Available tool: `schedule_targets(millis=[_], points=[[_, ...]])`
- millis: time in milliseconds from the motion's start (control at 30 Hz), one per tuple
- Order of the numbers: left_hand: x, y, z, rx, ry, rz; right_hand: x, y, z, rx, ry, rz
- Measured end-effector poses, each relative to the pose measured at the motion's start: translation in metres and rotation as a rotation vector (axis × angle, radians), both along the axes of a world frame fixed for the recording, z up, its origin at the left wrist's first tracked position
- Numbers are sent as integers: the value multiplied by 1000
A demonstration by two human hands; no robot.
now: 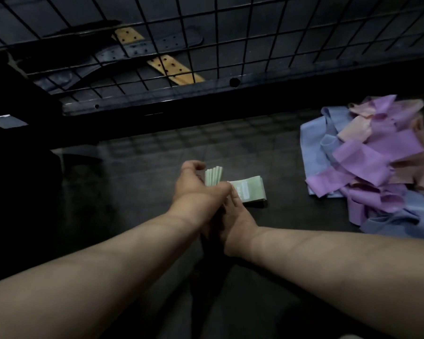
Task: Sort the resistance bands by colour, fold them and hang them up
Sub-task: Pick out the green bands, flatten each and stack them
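The fingers (pixel 222 189) of the left hand (pixel 194 184) are curled round a green bundle (pixel 213 176) of folded bands. The bundle stands on edge in the grip, and its pale folded ends stick up in a row above the knuckles, beside the raised thumb. The right hand (pixel 230 216) lies just under and behind the left wrist, and the two hands touch. One of its fingers reaches the near left corner of a green stack (pixel 252 190), but the rest are hidden by the left hand, so I cannot tell whether that hand is gripping anything or lying loose.

The green stack lies flat on the dark surface (pixel 137 172), just right of the held bundle, with a pale printed label facing up. Both bare forearms come in from the bottom corners and meet at the middle.

Well apart, at the right edge of the surface, sits a loose pile of bands (pixel 367 162) — purple, blue and pale pink strips tangled over each other, none of them folded.

Along the far side of the surface a black wire grid (pixel 206 40) leans across the top of the view. Behind its mesh lie dark straps and two yellow strips (pixel 168 67) — each has small holes.
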State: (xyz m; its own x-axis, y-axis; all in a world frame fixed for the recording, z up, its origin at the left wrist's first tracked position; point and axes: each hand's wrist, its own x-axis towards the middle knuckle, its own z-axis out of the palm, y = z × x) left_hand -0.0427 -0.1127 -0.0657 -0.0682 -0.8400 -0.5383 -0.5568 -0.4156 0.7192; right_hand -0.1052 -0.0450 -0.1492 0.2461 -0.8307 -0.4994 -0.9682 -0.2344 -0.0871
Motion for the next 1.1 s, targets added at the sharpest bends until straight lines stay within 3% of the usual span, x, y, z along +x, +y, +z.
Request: schedule_targets(millis=[167,500,833,1100], points=[[-11,-5,-2,-2,-50,-91,-9,9,-5,-158,-91,-67],[9,-15,10,-103,-39,7,-21,17,-1,-170,-298,-236],[70,-21,14,-102,-32,129,-27,2,2,-185,-278,-255],[77,-22,7,-90,-22,132,-39,-38,10,-53,-279,-220]])
